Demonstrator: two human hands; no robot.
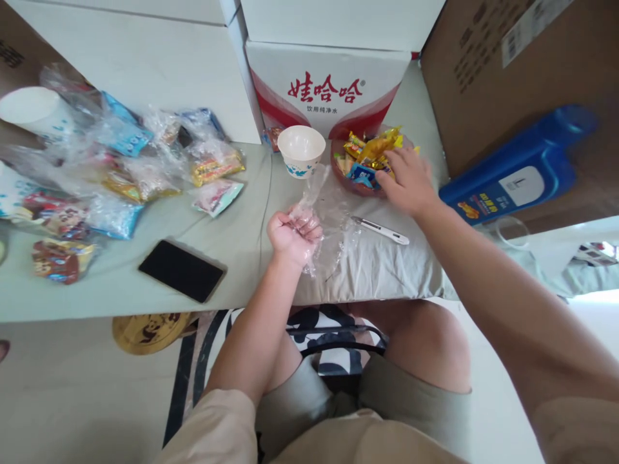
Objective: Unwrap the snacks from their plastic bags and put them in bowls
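My left hand (294, 235) is closed round a crumpled clear plastic bag (333, 212), which spreads out to its right over the cloth. My right hand (409, 177) reaches to the reddish bowl (341, 175), fingers apart and resting at the right side of the wrapped snacks (374, 151) heaped in it. Whether the fingertips grip a packet is not visible. A paper cup (301, 151) with a blue pattern stands upright just left of the bowl. The white utility knife (382, 230) lies below the bowl, between the bag and my right forearm.
At left lie a black phone (182, 270), several bagged snacks (215, 164) and a tipped paper cup (36, 109). Behind stands a white and red carton (329, 90). On the right, a blue bottle (517, 171) leans by a brown box (512, 77).
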